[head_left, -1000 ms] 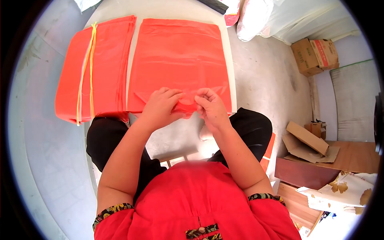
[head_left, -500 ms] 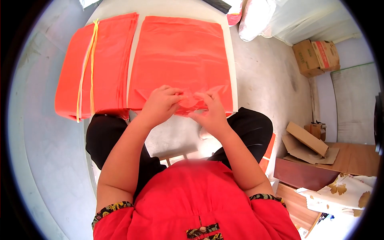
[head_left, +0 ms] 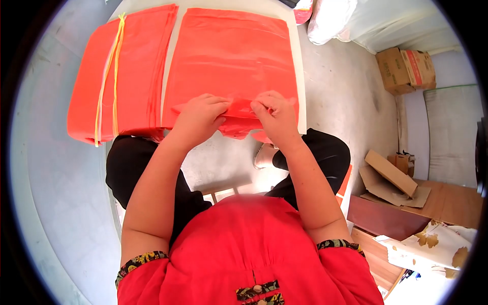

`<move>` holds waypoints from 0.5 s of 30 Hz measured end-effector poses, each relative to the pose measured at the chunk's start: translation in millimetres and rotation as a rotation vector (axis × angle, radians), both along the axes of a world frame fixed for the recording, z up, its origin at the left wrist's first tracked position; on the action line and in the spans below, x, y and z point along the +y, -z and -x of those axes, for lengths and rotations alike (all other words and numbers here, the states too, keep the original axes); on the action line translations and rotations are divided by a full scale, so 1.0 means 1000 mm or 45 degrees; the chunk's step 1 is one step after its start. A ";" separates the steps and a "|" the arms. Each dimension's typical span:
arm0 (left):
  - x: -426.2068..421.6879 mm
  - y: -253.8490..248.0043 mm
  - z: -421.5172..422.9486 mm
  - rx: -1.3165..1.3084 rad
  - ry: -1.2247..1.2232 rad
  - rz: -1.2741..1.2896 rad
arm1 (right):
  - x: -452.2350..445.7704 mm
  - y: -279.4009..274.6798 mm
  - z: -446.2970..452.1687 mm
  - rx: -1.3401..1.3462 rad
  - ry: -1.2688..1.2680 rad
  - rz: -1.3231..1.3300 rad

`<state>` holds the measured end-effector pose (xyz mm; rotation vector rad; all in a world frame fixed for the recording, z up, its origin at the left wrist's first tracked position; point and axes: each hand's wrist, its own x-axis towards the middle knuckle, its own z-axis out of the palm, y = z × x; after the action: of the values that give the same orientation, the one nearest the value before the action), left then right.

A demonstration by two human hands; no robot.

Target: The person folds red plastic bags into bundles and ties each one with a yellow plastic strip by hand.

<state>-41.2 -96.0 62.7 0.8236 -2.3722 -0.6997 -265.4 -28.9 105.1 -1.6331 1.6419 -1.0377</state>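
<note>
A stack of red plastic sheets or bags [head_left: 231, 56] lies flat on the pale table [head_left: 302, 76]. At its near edge my left hand [head_left: 202, 118] is closed on the thin red plastic, fingertips pressed into it. My right hand [head_left: 276, 116] pinches the same plastic a little to the right, thumb against the fingers. Between the hands the plastic is lifted and folded, and part of it hangs over the table edge. To the left lies a thick folded red bundle [head_left: 134, 66] with yellow and white strings [head_left: 116, 71] across it.
Cardboard boxes [head_left: 406, 70] stand on the floor at the upper right. An opened carton [head_left: 389, 178] lies on a brown wooden surface [head_left: 450, 201] at the right. White plastic-wrapped packs [head_left: 330, 20] are beyond the table. My knees are under its near edge.
Both hands have shifted slightly away from my body. My right hand, spread wider half a second ago, has closed on the plastic, and more of the plastic is now raised between the hands.
</note>
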 end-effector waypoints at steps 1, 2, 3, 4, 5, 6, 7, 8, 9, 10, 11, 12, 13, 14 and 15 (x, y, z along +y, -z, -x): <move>0.001 -0.003 0.002 -0.007 0.001 -0.005 | 0.000 0.001 0.000 0.011 0.006 -0.016; 0.002 -0.004 0.003 -0.014 -0.001 -0.006 | 0.002 0.001 -0.001 -0.012 -0.001 -0.030; 0.003 -0.005 0.004 -0.021 -0.002 -0.007 | 0.005 0.001 -0.002 -0.035 -0.009 -0.045; 0.004 -0.005 0.005 -0.029 -0.002 -0.008 | 0.009 0.002 -0.003 -0.058 -0.015 -0.060; 0.006 -0.004 0.007 -0.017 0.021 -0.006 | 0.012 0.004 -0.002 -0.070 -0.083 -0.092; 0.008 -0.002 0.010 -0.005 0.045 -0.002 | 0.017 0.007 0.002 -0.082 -0.150 -0.122; 0.009 0.000 0.013 0.008 0.070 0.003 | 0.021 0.008 0.007 -0.092 -0.216 -0.151; 0.010 0.006 0.016 -0.003 0.081 0.029 | 0.027 0.009 0.011 -0.267 -0.084 -0.260; 0.010 0.010 0.018 -0.013 0.091 0.055 | 0.033 0.008 0.016 -0.442 0.049 -0.366; 0.010 0.013 0.020 -0.023 0.102 0.082 | 0.037 0.008 0.023 -0.617 0.184 -0.470; 0.010 0.015 0.020 0.011 0.089 0.046 | 0.039 0.015 0.035 -0.579 0.309 -0.351; 0.011 0.014 0.020 0.046 0.079 0.011 | 0.042 0.027 0.051 -0.539 0.436 -0.229; 0.011 0.013 0.021 0.081 0.072 -0.024 | 0.042 0.033 0.062 -0.497 0.562 -0.105; 0.011 0.010 0.020 0.102 0.076 -0.068 | 0.044 0.036 0.073 -0.518 0.606 -0.084; 0.010 0.008 0.019 0.122 0.081 -0.112 | 0.045 0.037 0.082 -0.539 0.650 -0.062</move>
<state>-60.7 -85.8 55.0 0.7367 -2.3035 -0.8560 -347.2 15.9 68.6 -0.8846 1.7958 -1.4587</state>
